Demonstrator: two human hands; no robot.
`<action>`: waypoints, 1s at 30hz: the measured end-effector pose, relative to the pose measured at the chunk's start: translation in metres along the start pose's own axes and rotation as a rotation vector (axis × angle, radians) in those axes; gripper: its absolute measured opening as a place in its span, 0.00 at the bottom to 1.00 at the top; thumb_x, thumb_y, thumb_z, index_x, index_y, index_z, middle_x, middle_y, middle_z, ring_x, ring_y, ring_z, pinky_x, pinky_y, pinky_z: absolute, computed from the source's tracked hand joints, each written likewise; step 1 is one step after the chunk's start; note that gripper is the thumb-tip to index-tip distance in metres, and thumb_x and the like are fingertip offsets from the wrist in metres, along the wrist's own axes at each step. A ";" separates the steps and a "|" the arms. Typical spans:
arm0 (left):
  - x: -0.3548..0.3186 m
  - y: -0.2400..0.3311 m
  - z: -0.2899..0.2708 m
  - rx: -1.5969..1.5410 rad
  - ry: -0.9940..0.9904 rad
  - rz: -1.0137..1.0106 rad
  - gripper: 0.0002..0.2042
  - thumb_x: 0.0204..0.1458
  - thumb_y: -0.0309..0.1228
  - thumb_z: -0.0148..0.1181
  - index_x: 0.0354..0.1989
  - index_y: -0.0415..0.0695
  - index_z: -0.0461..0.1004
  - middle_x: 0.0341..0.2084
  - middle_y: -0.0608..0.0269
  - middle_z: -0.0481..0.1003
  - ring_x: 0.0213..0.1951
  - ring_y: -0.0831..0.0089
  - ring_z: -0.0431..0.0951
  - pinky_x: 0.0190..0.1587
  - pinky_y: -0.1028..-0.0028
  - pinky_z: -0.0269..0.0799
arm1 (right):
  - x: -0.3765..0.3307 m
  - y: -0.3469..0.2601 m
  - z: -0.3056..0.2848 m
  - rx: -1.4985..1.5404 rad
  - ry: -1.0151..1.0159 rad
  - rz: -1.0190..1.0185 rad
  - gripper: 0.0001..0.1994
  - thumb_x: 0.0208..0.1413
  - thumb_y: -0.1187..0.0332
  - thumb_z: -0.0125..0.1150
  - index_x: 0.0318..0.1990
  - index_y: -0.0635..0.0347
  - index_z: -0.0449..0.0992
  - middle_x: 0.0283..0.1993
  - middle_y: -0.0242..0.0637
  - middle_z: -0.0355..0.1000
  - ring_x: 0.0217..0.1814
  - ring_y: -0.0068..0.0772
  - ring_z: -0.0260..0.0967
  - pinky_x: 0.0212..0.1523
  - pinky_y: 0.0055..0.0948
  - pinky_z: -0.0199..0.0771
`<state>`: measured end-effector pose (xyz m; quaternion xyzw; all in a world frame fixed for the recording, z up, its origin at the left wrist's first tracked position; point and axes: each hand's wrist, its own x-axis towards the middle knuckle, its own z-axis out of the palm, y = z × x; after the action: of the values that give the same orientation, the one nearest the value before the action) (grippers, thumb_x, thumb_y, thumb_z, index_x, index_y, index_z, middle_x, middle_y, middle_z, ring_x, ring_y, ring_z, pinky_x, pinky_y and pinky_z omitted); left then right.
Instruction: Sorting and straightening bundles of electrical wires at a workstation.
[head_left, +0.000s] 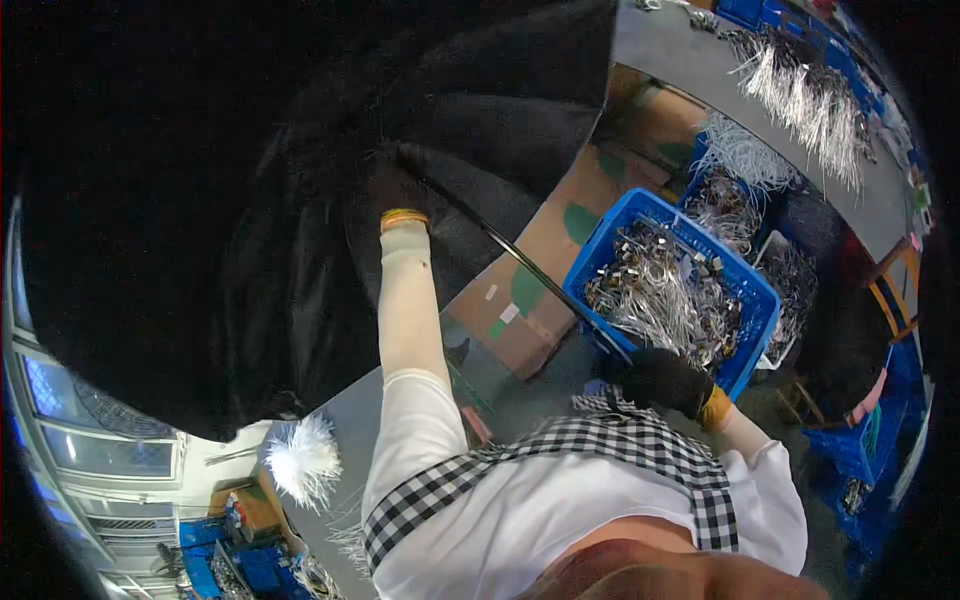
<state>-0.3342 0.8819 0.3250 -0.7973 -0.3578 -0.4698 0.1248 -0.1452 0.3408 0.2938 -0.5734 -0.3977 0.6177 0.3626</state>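
Note:
A large black umbrella (300, 250) stands spread open, its canopy filling the upper left. Its thin dark shaft (535, 268) slants from the canopy's middle down to the right. At the shaft's lower end is my right hand (668, 381), in a black glove with a yellow cuff, closed around the handle. My left arm reaches up to the canopy beside the shaft's upper end. The left hand (398, 190), dark-gloved with a yellow cuff, blends into the black cloth, so its fingers cannot be made out.
Right of the shaft, a blue plastic basket (754, 283) holds many wires with small connectors. Behind it are more wire bundles (728, 200) and flattened cardboard (540, 325). A grey table (700, 50) carries white wires (805, 110) at the upper right. A white wire bunch (303, 460) lies lower left.

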 end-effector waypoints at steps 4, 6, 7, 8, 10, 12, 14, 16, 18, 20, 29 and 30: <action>0.036 -0.039 0.027 -1.014 -0.143 -0.571 0.12 0.58 0.29 0.54 0.47 0.40 0.78 0.43 0.48 0.81 0.43 0.57 0.82 0.48 0.59 0.77 | 0.032 -0.020 -0.028 -0.507 -0.083 -0.111 0.17 0.49 0.70 0.63 0.49 0.54 0.79 0.42 0.38 0.79 0.46 0.44 0.76 0.46 0.42 0.78; 0.051 -0.002 0.040 -1.669 -0.147 -1.050 0.13 0.57 0.28 0.54 0.48 0.40 0.78 0.43 0.47 0.81 0.44 0.57 0.82 0.48 0.60 0.77 | 0.043 -0.020 -0.043 -0.135 -0.049 0.074 0.17 0.49 0.70 0.63 0.49 0.54 0.79 0.43 0.40 0.78 0.47 0.46 0.76 0.48 0.43 0.78; 0.057 0.017 0.039 -0.840 -0.256 -0.598 0.13 0.57 0.28 0.54 0.49 0.41 0.78 0.44 0.48 0.81 0.44 0.58 0.82 0.48 0.61 0.77 | 0.046 -0.022 -0.048 0.231 -0.027 0.240 0.17 0.49 0.69 0.64 0.49 0.54 0.80 0.45 0.41 0.78 0.48 0.48 0.75 0.49 0.44 0.77; 0.060 0.026 0.043 -0.015 -0.304 -0.114 0.13 0.57 0.28 0.55 0.49 0.42 0.78 0.44 0.49 0.81 0.44 0.58 0.81 0.48 0.62 0.77 | 0.047 -0.031 -0.057 -0.363 -0.048 -0.142 0.14 0.54 0.70 0.63 0.49 0.57 0.80 0.43 0.43 0.79 0.45 0.44 0.77 0.47 0.40 0.78; 0.067 -0.014 0.058 -0.135 -0.427 -0.190 0.13 0.59 0.30 0.54 0.49 0.42 0.78 0.44 0.50 0.80 0.44 0.59 0.81 0.49 0.63 0.76 | 0.055 -0.018 -0.069 -0.496 0.010 -0.400 0.13 0.56 0.71 0.62 0.48 0.59 0.80 0.42 0.43 0.79 0.44 0.40 0.77 0.45 0.37 0.79; 0.058 -0.080 0.077 -0.225 -0.529 -0.285 0.13 0.60 0.32 0.54 0.49 0.42 0.78 0.44 0.51 0.80 0.45 0.60 0.80 0.50 0.63 0.75 | 0.061 -0.018 -0.072 -0.625 0.039 -0.685 0.11 0.58 0.72 0.61 0.48 0.60 0.80 0.41 0.44 0.80 0.42 0.36 0.78 0.43 0.34 0.79; 0.050 -0.154 0.082 -0.343 -0.157 -0.211 0.15 0.64 0.36 0.49 0.50 0.40 0.78 0.45 0.50 0.80 0.47 0.62 0.79 0.52 0.64 0.73 | 0.075 -0.028 -0.073 -0.551 -0.024 -0.415 0.10 0.61 0.71 0.62 0.48 0.60 0.80 0.39 0.42 0.80 0.39 0.33 0.78 0.40 0.31 0.78; 0.047 -0.090 0.140 -0.417 -0.334 -0.176 0.17 0.66 0.37 0.47 0.51 0.41 0.77 0.47 0.49 0.79 0.48 0.61 0.78 0.53 0.63 0.72 | 0.082 -0.024 -0.089 -0.094 0.009 -0.031 0.11 0.60 0.71 0.62 0.48 0.60 0.80 0.39 0.41 0.80 0.38 0.34 0.78 0.39 0.31 0.78; 0.087 -0.044 0.138 -0.438 -0.467 -0.105 0.18 0.67 0.39 0.46 0.53 0.41 0.77 0.48 0.47 0.78 0.49 0.60 0.78 0.54 0.63 0.72 | 0.096 -0.006 -0.093 -0.013 0.001 -0.069 0.12 0.59 0.66 0.64 0.46 0.61 0.80 0.35 0.43 0.80 0.33 0.39 0.77 0.37 0.35 0.77; 0.132 -0.029 0.142 -0.328 -0.929 -0.877 0.19 0.69 0.42 0.44 0.54 0.41 0.76 0.48 0.45 0.77 0.51 0.55 0.78 0.55 0.59 0.73 | 0.124 -0.033 -0.096 -0.249 0.066 -0.065 0.13 0.60 0.62 0.62 0.45 0.61 0.80 0.35 0.45 0.79 0.33 0.42 0.77 0.38 0.37 0.77; 0.304 0.087 0.064 -0.061 0.398 0.590 0.21 0.55 0.38 0.66 0.57 0.46 0.75 0.50 0.51 0.78 0.51 0.55 0.78 0.54 0.54 0.74 | 0.260 -0.028 -0.084 -0.637 0.327 -0.025 0.12 0.59 0.60 0.57 0.40 0.58 0.80 0.36 0.51 0.77 0.37 0.58 0.75 0.41 0.50 0.75; 0.324 0.083 0.067 0.174 0.406 0.612 0.20 0.56 0.39 0.65 0.55 0.46 0.76 0.47 0.51 0.79 0.48 0.56 0.79 0.51 0.56 0.75 | 0.261 -0.030 -0.080 -0.584 0.407 -0.046 0.11 0.58 0.62 0.56 0.39 0.58 0.80 0.37 0.52 0.77 0.38 0.58 0.75 0.42 0.52 0.75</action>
<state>-0.1347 1.0054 0.5733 -0.7444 -0.1097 -0.5271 0.3950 -0.0868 0.5957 0.2096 -0.7550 -0.4900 0.3427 0.2693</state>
